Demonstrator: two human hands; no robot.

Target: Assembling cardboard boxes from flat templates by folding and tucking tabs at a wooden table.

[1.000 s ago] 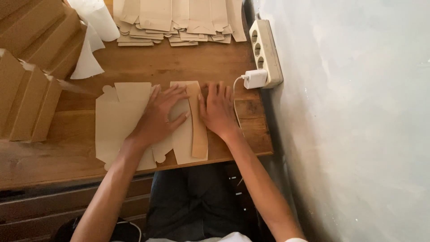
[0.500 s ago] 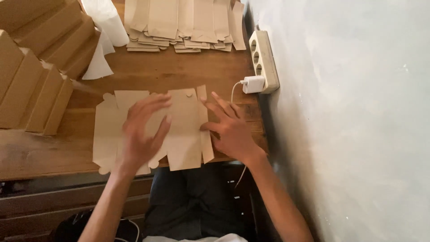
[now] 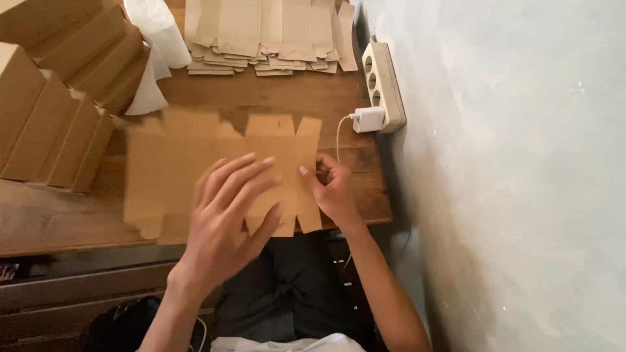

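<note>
**Flat box blank in hand, folding barely begun**

Work in hand: brown cardboard blank (image 3: pixel 261 156), die-cut, lying flat across the near half of the wooden desk (image 3: pixel 59 218). Near edge overhanging the desk edge above the lap. Left part of blank motion-blurred; outline there uncertain.

Right hand (image 3: pixel 336 189): at the blank's right edge, grip pinching the narrow side flap (image 3: pixel 308 176) between thumb and fingers. Flap creased along its fold line, not yet turned over.

Left hand (image 3: pixel 228 221): above the middle of the blank, fingers spread, grip holding nothing. Contact with the cardboard not determinable; blur suggests movement.

Progress, as judged: early stage for this piece. No walls raised, no tabs tucked, all panels flat. Folding and closing of the whole box left.

Done work, as judged: row of assembled brown boxes (image 3: pixel 52 98) at far left of desk, packed side by side. Remaining supply: stack of flat blanks (image 3: pixel 267 36) at the far edge, well apart from the hands.

Other items: white paper sheets (image 3: pixel 156 39) between boxes and stack; beige power strip (image 3: pixel 383 85) along the right edge by the grey wall (image 3: pixel 508 163); white charger (image 3: pixel 369 119) plugged in, its cable (image 3: pixel 339 137) running down toward the blank's right edge.

Obstructions: cable just beside the pinched flap, possible snag. Assembled boxes near the blank's left side, limited room there.
</note>
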